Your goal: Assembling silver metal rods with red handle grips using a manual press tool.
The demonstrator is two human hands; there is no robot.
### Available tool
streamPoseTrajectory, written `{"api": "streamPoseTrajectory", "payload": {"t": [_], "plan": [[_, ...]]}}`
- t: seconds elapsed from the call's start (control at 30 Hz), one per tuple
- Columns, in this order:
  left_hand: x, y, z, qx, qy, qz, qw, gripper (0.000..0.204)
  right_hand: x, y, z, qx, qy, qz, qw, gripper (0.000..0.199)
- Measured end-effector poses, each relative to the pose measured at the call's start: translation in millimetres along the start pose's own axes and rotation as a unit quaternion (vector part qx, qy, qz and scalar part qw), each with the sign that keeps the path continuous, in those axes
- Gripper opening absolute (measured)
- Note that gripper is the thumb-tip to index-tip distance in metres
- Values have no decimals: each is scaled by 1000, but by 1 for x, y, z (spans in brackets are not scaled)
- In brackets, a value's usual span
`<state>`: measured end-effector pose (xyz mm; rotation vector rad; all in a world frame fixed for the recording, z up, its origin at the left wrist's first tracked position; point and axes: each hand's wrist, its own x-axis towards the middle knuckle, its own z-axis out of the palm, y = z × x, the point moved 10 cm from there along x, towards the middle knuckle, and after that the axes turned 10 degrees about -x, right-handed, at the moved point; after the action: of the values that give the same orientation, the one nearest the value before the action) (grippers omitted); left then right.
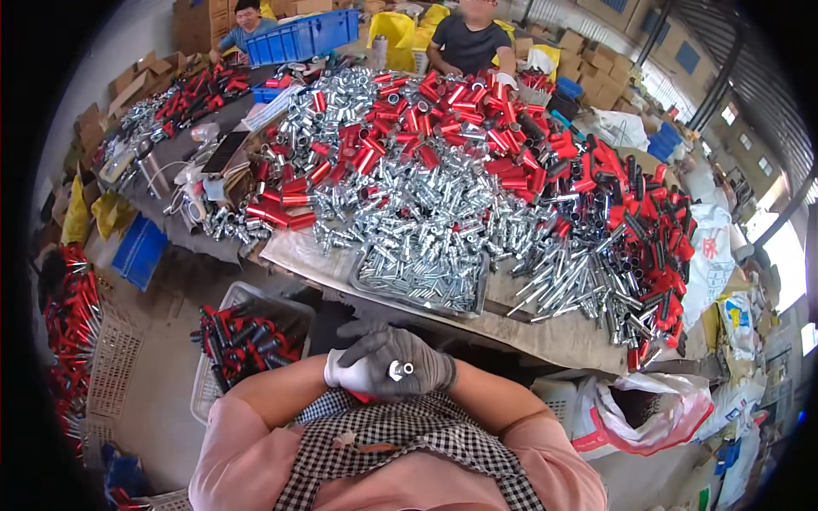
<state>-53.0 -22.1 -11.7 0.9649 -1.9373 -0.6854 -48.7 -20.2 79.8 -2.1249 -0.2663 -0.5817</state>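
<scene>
Both of my hands are gloved and pressed together in front of my checked apron [400, 439], just off the table's near edge. My right hand [430, 366], in a grey glove, is closed around a small shiny metal fitting [399, 370] whose open end faces up. My left hand [358, 358], in a white and grey glove, is closed against it from the left; what its fingers grip is hidden. A bit of a red part [364, 397] shows under the hands. Beyond them, a shallow clear tray [358, 279] on the table holds many thin metal pins.
Silver fittings [434, 192], red sleeves [460, 102] and black-and-red handles [656, 230] heap across the table [562, 336]. A white crate [203, 392] of handles stands at lower left, an open white sack [596, 426] at lower right. Two people work across the table, near a blue bin [302, 38].
</scene>
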Motion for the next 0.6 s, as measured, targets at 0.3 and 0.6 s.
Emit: {"api": "streamPoseTrajectory", "payload": {"t": [0.3,0.6], "plan": [[-10,-21,-2,-62,89,-86,990,50,-45,35,-24,47,194,185,962,25],[-38,-74,-73,-705,499,-216,456,34,-101,32,-28,-242,-29,269,932,75]]}}
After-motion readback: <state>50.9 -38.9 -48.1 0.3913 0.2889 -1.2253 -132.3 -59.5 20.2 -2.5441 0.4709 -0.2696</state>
